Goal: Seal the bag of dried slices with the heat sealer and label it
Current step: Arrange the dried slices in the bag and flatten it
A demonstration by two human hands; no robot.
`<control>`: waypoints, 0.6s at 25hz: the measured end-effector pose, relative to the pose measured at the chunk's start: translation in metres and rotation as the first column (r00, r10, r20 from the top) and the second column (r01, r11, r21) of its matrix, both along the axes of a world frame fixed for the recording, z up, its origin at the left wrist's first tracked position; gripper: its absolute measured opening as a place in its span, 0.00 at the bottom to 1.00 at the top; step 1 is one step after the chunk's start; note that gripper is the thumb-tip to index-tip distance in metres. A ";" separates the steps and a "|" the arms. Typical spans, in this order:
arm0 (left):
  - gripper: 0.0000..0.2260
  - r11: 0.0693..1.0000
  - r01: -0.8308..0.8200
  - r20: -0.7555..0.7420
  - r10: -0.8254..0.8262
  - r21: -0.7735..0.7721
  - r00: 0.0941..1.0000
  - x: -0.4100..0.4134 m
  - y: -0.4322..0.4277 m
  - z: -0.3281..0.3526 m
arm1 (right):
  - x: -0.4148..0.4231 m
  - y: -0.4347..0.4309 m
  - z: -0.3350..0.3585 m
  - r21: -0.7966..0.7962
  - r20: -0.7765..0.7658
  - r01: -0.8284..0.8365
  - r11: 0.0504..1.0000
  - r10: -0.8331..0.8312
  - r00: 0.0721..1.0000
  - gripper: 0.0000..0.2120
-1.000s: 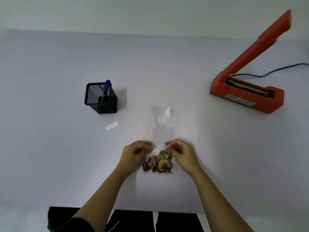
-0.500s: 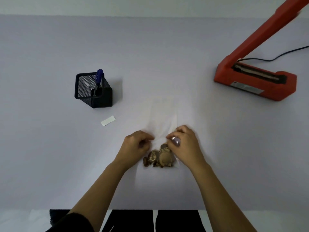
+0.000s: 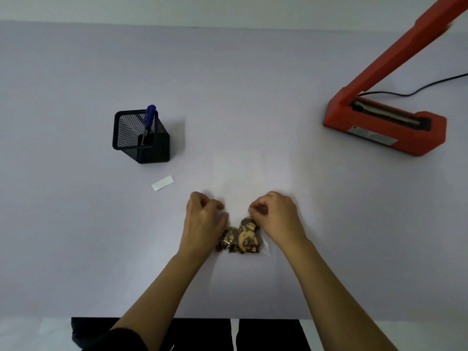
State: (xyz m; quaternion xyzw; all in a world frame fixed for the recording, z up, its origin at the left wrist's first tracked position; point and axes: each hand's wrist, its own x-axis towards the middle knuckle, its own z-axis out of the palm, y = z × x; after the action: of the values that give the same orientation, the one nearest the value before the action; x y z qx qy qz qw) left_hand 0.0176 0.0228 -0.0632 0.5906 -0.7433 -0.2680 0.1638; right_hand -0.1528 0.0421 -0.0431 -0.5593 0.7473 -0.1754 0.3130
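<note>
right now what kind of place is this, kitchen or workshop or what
Probably a small packing bench or desk, not a kitchen: a plain table with an orange heat sealer, arm raised, a mesh pen pot and a blank label.

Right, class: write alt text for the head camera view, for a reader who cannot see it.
Two bare hands, left hand and right hand, pinch a clear bag of dried slices on a pale table. A white label and a black mesh pen holder sit to the left; an orange heat sealer, arm raised, stands far right.
</note>
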 end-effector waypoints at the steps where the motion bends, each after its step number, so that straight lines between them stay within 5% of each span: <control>1: 0.06 0.998 0.070 -0.009 -0.070 0.007 0.998 -0.001 0.000 0.001 | 0.001 -0.001 0.001 0.005 -0.011 -0.016 1.000 0.016 1.000 0.04; 4: 0.06 0.973 0.232 -0.026 -0.231 0.010 0.973 -0.001 -0.003 0.002 | 0.003 -0.004 0.002 0.024 -0.033 -0.044 0.999 0.045 0.998 0.05; 15: 0.05 0.973 0.219 -0.019 -0.218 0.066 0.976 0.004 -0.023 0.006 | -0.008 -0.006 0.007 0.042 -0.107 -0.137 0.990 0.141 0.984 0.07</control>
State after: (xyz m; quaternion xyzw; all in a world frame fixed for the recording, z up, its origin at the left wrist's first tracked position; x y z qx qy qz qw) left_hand 0.0215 0.0003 -0.0571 0.5087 -0.7934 -0.3128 0.1176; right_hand -0.1612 0.0358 -0.0364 -0.6136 0.7254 -0.1091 0.2923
